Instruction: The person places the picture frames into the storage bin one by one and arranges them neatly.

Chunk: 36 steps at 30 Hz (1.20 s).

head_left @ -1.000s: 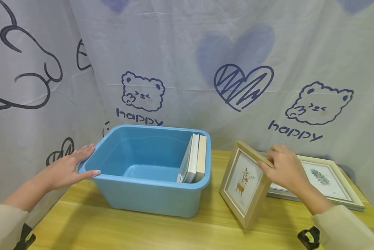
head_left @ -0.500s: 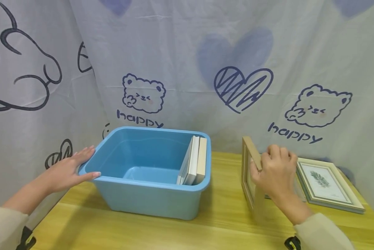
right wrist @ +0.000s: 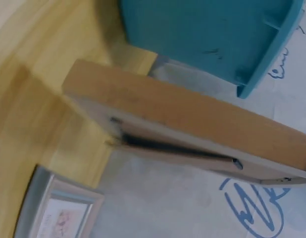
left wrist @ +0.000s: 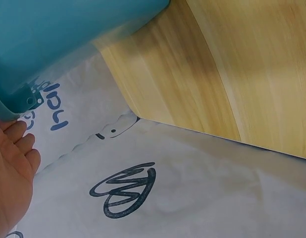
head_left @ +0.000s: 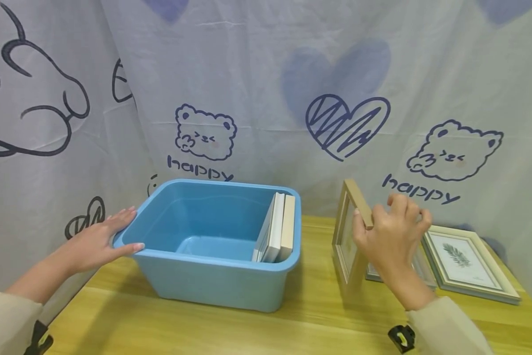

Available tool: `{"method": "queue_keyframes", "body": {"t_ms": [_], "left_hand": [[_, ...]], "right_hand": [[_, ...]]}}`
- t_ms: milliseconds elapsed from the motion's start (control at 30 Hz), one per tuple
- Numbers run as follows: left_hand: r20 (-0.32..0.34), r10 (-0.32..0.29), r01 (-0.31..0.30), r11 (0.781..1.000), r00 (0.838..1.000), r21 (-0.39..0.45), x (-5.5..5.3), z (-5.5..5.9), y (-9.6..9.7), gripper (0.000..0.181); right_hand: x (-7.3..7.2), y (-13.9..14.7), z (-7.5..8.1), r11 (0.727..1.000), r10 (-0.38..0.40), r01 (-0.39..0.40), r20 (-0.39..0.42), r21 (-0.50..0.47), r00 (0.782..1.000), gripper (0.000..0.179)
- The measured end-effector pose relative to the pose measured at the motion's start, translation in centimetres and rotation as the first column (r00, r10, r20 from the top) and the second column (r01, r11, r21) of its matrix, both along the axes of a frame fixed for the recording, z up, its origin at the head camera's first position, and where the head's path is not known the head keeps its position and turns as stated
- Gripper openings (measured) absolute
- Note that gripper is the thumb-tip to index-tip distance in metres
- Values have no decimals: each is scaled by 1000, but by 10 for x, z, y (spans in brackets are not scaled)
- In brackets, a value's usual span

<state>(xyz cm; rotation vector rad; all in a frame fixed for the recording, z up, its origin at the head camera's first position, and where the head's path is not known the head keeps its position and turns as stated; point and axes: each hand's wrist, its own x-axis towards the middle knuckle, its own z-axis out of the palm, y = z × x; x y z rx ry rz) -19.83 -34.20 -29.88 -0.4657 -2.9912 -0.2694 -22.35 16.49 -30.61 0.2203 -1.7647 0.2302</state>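
Clearly, from my remote seat, the head view gives the most. At left, the left hand [head_left: 93, 244] rests on the corner of the light-blue plastic tub [head_left: 217, 286], fingers extended over the rim, not clenched. Right of centre, the right hand [head_left: 392, 236] pinches the top edge of a tan, wood-look picture frame [head_left: 346, 241], thumb on the front, fingers behind. That frame stands near-upright, right of the tub; whether its base touches the yellow wood-grain table [head_left: 204, 330] I cannot tell. Toward the right lies a pale frame with a leaf print [head_left: 470, 261].

In the left wrist view, the fingers meet the tub's rim at the left edge; I can't judge their pressure.

In the right wrist view, the frame's back crosses the middle, with a thin stand leg [right wrist: 173, 153]. I judge it light and stiff, its front possibly breakable. I would hold the thick border, not the pane or the leg, which could swing.
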Motion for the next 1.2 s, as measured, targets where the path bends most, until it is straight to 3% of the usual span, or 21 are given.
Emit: {"method": "queue_keyframes", "body": {"t_ms": [533, 767, 933, 1200], "left_hand": [[1, -14, 14, 1000, 1000, -13, -1, 2, 2, 83], [2, -19, 19, 997, 1000, -72, -3, 10, 4, 86], [5, -22, 23, 996, 1000, -82, -3, 12, 3, 86], [17, -17, 18, 999, 1000, -44, -3, 6, 1, 84]], "right_hand": [[-2, -25, 48, 984, 36, -39, -19, -172, 999, 40], [4, -33, 86, 987, 43, -46, -26, -154, 999, 36], [9, -44, 113, 979, 49, -52, -19, -196, 999, 36], [10, -59, 125, 965, 29, -24, 18, -260, 999, 37]]}}
